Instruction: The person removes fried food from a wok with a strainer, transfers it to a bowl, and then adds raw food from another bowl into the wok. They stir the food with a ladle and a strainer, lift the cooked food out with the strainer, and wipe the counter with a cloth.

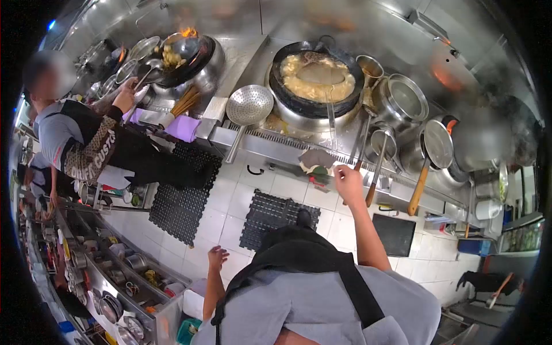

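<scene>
My right hand (349, 183) is at the stove's front edge with its fingers curled in. It overlaps the wooden handle of a ladle (364, 138); whether it grips that handle is hidden. Just left of it lie grey and pale cloths (317, 160). My left hand (217, 257) hangs low over the floor, fingers loosely apart and holding nothing. In front of me, a large black wok (278, 85) holds bubbling, yellowish oil with pieces of food. A strainer with a metal handle (332, 122) rests in it.
A perforated skimmer (249, 106) lies left of the wok. Pots (402, 100) and wooden-handled strainers (438, 144) stand to the right. On the left, a co-worker (86, 135) tends a flaming wok (198, 66). Black mats (270, 215) cover parts of the tiled floor. Counters with containers (135, 261) stand behind.
</scene>
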The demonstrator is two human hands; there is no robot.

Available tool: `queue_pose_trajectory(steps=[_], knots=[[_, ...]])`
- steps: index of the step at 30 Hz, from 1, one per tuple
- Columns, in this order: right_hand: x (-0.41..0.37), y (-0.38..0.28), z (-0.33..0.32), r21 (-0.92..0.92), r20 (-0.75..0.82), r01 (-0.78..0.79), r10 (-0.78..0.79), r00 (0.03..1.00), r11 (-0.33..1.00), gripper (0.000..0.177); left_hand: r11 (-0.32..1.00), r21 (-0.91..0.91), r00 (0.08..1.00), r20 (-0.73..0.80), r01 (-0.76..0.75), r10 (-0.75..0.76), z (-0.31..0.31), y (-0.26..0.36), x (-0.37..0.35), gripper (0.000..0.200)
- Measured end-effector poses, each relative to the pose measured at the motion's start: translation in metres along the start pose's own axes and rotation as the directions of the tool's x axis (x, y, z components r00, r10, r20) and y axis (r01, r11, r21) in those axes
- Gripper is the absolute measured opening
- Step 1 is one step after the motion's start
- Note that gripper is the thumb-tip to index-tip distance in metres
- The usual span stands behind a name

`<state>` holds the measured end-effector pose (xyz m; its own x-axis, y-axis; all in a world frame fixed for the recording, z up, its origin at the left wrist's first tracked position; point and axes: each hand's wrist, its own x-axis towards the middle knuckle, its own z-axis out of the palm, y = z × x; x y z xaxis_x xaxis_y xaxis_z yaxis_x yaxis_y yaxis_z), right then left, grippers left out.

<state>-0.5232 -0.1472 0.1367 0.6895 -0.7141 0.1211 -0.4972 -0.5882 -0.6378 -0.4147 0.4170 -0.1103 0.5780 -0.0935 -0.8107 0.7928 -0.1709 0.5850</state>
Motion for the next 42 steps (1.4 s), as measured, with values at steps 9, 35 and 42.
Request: queue_pose_trajectory(steps=[9,35,42], knots=[[0.161,0.025,0.064,-0.173,-0.082,0.080,-0.095,0.992,0.982,0.064,0.663,0.658,0.911,0.401,-0.356,0.091,0.027,-0.096,0.022,0.018],[0.178,-0.069,-0.043,0.068,0.297,-0.161,0.134,0.945,0.985,0.035,0.910,0.286,0.949,0.190,-0.300,0.252,0.050,-0.009,0.030,0.012],[0.188,-0.023,-0.020,0.164,0.147,0.014,-0.039,0.988,0.986,0.037,0.616,0.508,0.798,0.398,-0.602,0.452,0.044,-0.017,0.067,0.016]])
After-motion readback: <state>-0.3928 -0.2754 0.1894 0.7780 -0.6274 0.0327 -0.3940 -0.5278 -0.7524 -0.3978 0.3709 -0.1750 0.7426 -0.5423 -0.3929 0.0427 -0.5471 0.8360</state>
